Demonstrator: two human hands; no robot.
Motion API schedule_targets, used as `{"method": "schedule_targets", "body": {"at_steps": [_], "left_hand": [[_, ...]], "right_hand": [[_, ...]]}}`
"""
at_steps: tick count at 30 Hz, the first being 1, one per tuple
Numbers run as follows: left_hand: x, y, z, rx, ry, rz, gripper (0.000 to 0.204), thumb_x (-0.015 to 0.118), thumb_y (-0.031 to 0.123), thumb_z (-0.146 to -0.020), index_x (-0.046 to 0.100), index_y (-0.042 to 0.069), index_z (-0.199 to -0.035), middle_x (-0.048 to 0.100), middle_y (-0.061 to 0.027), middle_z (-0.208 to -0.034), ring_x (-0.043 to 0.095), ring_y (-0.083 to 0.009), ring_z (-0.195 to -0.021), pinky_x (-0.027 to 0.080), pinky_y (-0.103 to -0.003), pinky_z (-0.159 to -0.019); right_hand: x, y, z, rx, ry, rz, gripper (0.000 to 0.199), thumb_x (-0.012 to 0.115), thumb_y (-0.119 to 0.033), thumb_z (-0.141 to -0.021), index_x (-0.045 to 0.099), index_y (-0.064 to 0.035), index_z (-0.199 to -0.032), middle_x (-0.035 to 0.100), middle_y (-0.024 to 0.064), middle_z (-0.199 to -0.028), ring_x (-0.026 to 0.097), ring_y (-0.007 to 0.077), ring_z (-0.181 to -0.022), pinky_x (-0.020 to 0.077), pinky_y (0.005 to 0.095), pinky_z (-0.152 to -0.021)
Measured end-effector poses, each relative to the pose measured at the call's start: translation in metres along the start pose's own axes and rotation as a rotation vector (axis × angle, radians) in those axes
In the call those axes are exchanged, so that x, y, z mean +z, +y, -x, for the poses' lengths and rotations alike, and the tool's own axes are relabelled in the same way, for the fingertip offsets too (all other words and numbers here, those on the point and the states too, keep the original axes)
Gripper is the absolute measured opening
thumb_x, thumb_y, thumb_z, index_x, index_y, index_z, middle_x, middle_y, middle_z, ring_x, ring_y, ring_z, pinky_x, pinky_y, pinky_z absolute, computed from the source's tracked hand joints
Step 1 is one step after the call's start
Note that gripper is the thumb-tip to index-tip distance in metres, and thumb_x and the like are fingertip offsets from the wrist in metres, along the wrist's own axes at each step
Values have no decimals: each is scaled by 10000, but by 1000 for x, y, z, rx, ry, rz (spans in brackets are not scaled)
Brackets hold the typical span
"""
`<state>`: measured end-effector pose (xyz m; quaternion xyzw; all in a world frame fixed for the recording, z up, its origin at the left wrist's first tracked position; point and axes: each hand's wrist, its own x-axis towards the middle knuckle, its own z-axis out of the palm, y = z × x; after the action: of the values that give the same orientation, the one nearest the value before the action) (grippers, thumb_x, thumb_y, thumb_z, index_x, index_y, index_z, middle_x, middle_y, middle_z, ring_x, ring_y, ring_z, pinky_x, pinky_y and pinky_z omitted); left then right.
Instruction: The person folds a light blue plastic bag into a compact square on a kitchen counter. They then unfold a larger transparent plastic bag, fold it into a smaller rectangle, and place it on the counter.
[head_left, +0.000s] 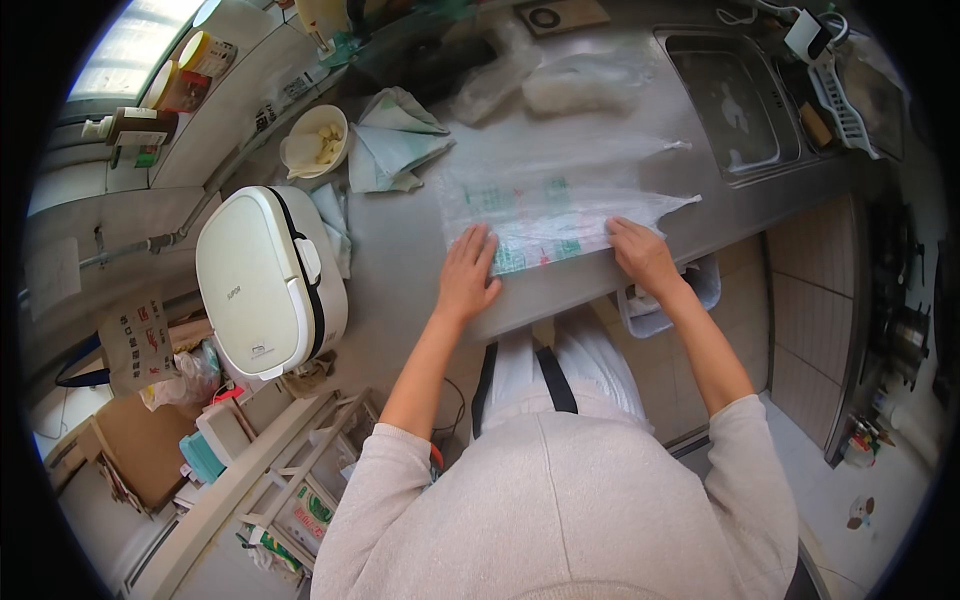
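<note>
A thin, translucent white plastic bag [555,195] with green and red print lies spread flat on the steel counter, its handle ends pointing right. My left hand [470,270] rests on the bag's near left corner, fingers stretched out and thumb apart. At the near right, beside a handle, my right hand [643,255] has its fingers bent and closed on the bag's edge. The fingertips there are partly hidden. Crumpled clear plastic bags [585,85] lie farther back, just beyond the spread one.
A steel sink [735,110] is set into the counter at the far right. To the left stand a white lidded appliance [255,285], a bowl of peeled pale pieces [300,145] and folded cloths [400,140]. Below the counter edge sits a lined bin [708,290].
</note>
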<state>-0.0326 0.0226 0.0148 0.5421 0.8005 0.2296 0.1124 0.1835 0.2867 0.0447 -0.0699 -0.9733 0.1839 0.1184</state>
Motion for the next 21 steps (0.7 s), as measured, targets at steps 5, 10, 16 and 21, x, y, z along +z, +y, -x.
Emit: {"method": "schedule_targets", "body": {"at_steps": [5, 10, 16, 21], "left_hand": [[-8, -16, -3, 9, -1, -39, 590, 562, -19, -658, 571, 50, -1244, 468, -134, -1405, 433, -342, -1290, 394, -447, -1040], [-33, -20, -4, 0, -202, 82, 576, 532, -38, -666, 595, 81, -1225, 495, -130, -1381, 440, -341, -1277, 396, -434, -1048], [-48, -25, -9, -29, -401, 125, 506, 557, 18, -721, 617, 80, -1219, 501, -132, -1384, 467, -330, -1246, 414, -421, -1040], [-47, -55, -11, -494, -459, 687, 329, 562, 169, -888, 633, 77, -1195, 624, -74, -1152, 561, -229, -1055, 453, -332, -913]], "right_hand": [[-33, 2, 7, 30, -163, -52, 355, 677, 8, -677, 594, -42, -1018, 567, 119, -1297, 503, 289, -1251, 432, 414, -1019], [-49, 20, 17, 106, -322, -85, 688, 677, 36, -644, 523, -71, -1306, 485, 82, -1416, 401, 297, -1349, 348, 423, -1113], [-28, 36, 38, 301, -311, -443, 464, 675, -28, -761, 627, -83, -1220, 591, 116, -1289, 491, 297, -1272, 409, 395, -1054], [-27, 60, 31, 663, -339, -702, 282, 606, -254, -940, 684, -33, -1099, 682, 77, -987, 608, 178, -935, 469, 302, -844]]}}
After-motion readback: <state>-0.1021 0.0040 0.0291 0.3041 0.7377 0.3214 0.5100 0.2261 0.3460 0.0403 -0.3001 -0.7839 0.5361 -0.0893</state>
